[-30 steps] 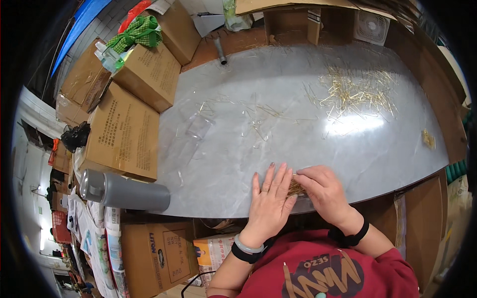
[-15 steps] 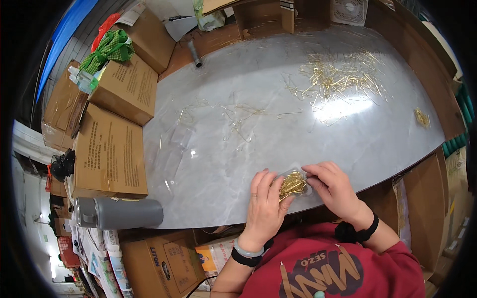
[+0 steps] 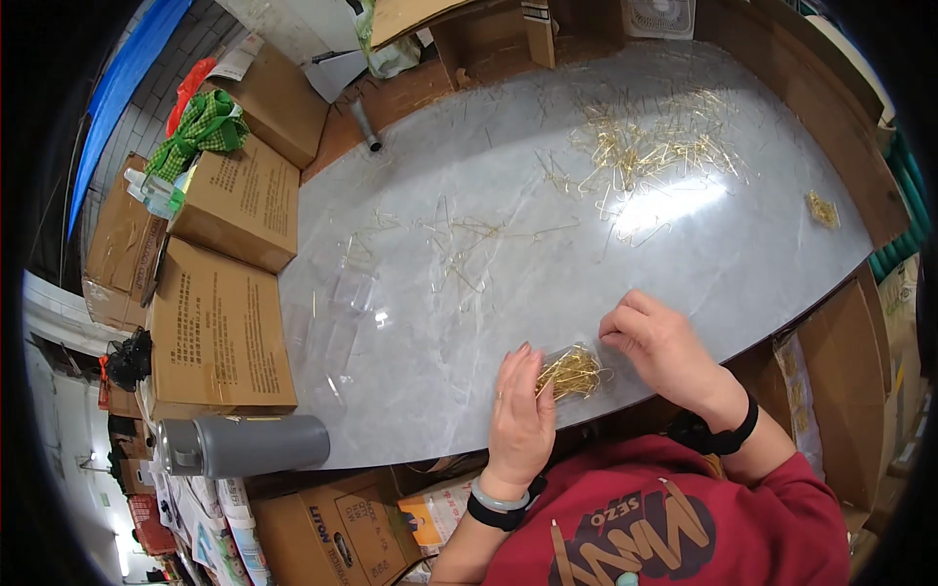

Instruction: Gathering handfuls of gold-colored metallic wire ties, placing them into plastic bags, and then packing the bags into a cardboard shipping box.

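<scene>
A bundle of gold-coloured wire hooks (image 3: 571,372) lies near the table's front edge, in what looks like a clear plastic box whose walls barely show. My left hand (image 3: 520,415) rests along the bundle's left side, fingers stretched out and close together, thumb beside the wires. Just right of the bundle, my right hand (image 3: 664,354) is raised with its fingertips pinched together; whatever is between them is hidden. A loose heap of the same hooks (image 3: 645,146) spreads over the far right of the table. More hooks (image 3: 469,234) lie scattered in the middle.
Clear plastic boxes (image 3: 337,317) stand on the table's left part. A grey bottle (image 3: 259,444) lies at the front left corner, beside cardboard cartons (image 3: 223,327). At the right edge sits a small bundle of hooks (image 3: 822,209). A grey tube (image 3: 365,125) lies at the back.
My right hand has drawn away from the bundle, its fingers now pinched together. The left fingers have straightened, exposing more of the wires. The whole view has shifted slightly.
</scene>
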Demonstrator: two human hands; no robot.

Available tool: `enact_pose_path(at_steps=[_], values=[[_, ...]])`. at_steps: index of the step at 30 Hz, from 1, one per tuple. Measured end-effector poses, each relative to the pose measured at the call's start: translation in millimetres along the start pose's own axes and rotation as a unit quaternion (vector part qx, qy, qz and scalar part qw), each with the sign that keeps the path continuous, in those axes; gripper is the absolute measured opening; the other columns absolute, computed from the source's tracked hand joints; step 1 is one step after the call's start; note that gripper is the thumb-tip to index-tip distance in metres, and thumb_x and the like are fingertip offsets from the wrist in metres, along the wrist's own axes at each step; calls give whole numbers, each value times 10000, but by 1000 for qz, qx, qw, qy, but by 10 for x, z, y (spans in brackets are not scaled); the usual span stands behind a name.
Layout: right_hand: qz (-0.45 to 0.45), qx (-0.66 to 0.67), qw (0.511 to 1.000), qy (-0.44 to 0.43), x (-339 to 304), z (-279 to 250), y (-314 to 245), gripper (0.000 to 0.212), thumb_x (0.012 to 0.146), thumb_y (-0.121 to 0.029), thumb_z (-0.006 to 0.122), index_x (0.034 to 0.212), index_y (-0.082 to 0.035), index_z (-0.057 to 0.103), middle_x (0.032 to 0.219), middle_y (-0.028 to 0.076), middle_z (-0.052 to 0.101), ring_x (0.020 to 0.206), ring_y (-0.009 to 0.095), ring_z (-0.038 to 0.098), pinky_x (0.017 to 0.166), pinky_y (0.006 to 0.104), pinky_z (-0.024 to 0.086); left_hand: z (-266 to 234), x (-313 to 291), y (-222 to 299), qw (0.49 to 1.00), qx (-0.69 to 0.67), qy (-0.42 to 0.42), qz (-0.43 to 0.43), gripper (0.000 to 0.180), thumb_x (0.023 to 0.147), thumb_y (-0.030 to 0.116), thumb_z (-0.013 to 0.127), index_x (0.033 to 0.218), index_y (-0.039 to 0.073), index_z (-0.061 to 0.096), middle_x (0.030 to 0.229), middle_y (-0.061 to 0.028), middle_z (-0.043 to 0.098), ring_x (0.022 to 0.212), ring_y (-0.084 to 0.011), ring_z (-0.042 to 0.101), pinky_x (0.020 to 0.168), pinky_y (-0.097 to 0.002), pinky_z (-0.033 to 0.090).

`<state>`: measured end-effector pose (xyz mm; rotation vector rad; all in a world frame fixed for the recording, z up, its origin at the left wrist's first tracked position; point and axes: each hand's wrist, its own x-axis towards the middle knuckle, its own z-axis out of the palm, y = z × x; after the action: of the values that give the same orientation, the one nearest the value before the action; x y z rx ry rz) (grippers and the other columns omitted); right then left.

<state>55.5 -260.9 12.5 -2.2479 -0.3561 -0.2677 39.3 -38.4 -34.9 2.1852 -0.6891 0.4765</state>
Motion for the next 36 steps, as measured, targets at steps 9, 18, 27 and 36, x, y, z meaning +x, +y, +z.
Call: enact_pose_path(at_steps=[9, 18, 27, 36], values=[[8, 37, 999, 12, -45, 106, -84, 70, 901, -102, 692, 950, -53, 684, 866, 116, 637, 788, 339, 652, 675, 417, 529, -7, 23, 25, 999, 10, -30, 32, 482, 925, -43, 579, 1392, -27, 460, 1315, -250, 579, 1256, -463, 548, 1105, -529, 425], [36, -24, 996, -73, -259, -69, -35, 129, 908, -181, 710, 920, -62, 661, 851, 99, 638, 774, 333, 658, 666, 416, 527, -97, 70, 96, 996, 0, -81, 38, 548, 902, 82, 645, 1404, -30, 456, 1379, -246, 514, 1303, -458, 484, 1122, -532, 386], [-101, -82, 988, -80, 9, -36, -137, 127, 859, -161, 719, 873, -64, 638, 791, 99, 575, 754, 314, 627, 646, 411, 508, -16, 36, 56, 996, 41, -75, 36, 497, 935, 47, 626, 1401, -21, 468, 1357, -231, 521, 1278, -445, 500, 1089, -503, 421], [-83, -51, 995, 29, -309, 198, -110, 665, 715, -254, 864, 1287, -64, 583, 1142, 138, 600, 1022, 345, 593, 861, 442, 493, 0, 37, 73, 998, 48, -44, 27, 440, 921, -12, 620, 1353, -18, 533, 1320, -214, 540, 1270, -435, 519, 1077, -513, 435]])
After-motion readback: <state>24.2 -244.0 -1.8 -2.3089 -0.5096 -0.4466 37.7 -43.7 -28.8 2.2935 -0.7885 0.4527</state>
